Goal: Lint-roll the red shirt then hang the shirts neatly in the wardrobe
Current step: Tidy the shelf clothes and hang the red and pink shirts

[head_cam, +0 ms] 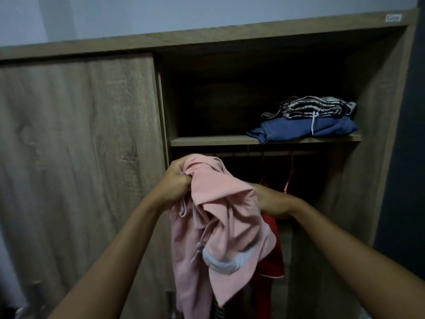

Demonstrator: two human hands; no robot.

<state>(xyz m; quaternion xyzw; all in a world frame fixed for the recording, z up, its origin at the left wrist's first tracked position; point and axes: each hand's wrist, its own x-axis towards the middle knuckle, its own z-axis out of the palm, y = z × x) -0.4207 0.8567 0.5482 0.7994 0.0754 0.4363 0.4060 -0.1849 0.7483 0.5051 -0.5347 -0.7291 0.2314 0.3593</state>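
My left hand (pixel 177 178) grips the pink shirt (pixel 220 226) high, near the rail (pixel 264 154) for hanging; my right hand (pixel 272 201) has its fingers hidden, so I cannot tell.

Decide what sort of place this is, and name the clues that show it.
Probably a bedroom at home: a wooden wardrobe stands open, with folded clothes on its shelf, hangers on the rail below, and a left hand gripping a pink shirt before it.

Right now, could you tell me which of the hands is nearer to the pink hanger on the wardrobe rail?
The right hand, just below-left of the pink hanger. The left hand grips the pink shirt further left, by the closed door.
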